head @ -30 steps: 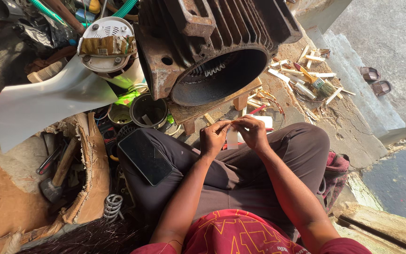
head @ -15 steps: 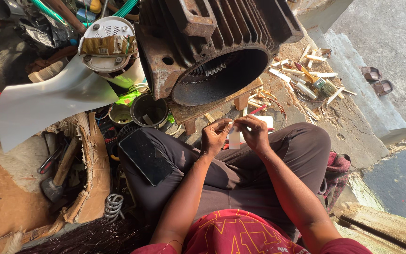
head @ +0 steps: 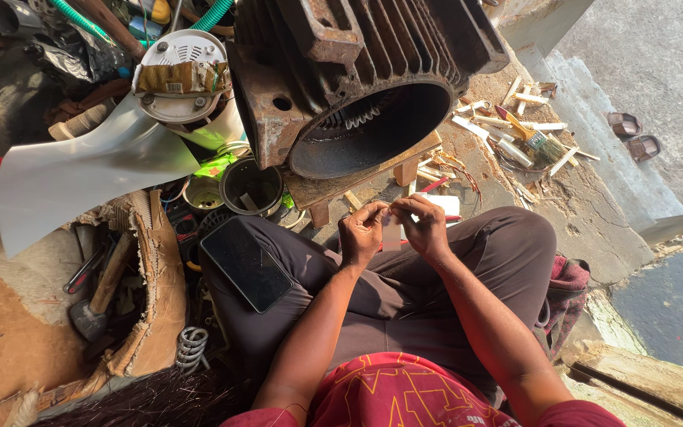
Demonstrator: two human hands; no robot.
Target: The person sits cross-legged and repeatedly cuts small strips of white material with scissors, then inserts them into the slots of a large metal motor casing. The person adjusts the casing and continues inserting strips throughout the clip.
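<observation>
Pale, a thin paper-like strip (head: 391, 234) was pinched between both hands above the lap, mostly hidden by fingers. Left hand (head: 363, 235) and right hand (head: 424, 227) curled inward, fingertips meeting, before a rusty finned motor housing (head: 357, 71).

the rough, cracked grey concrete floor (head: 594, 213) carries everything here. a big rusty metal motor shell (head: 357, 71) sits on a small wooden stand (head: 341, 188) on it. thin pale paper strips (head: 507, 111) lie spread near a small brush (head: 535, 141). two brown sandals (head: 634, 136) rest farther off. a torn brown cardboard box (head: 148, 308) lies near a metal coil spring (head: 192, 348).
</observation>
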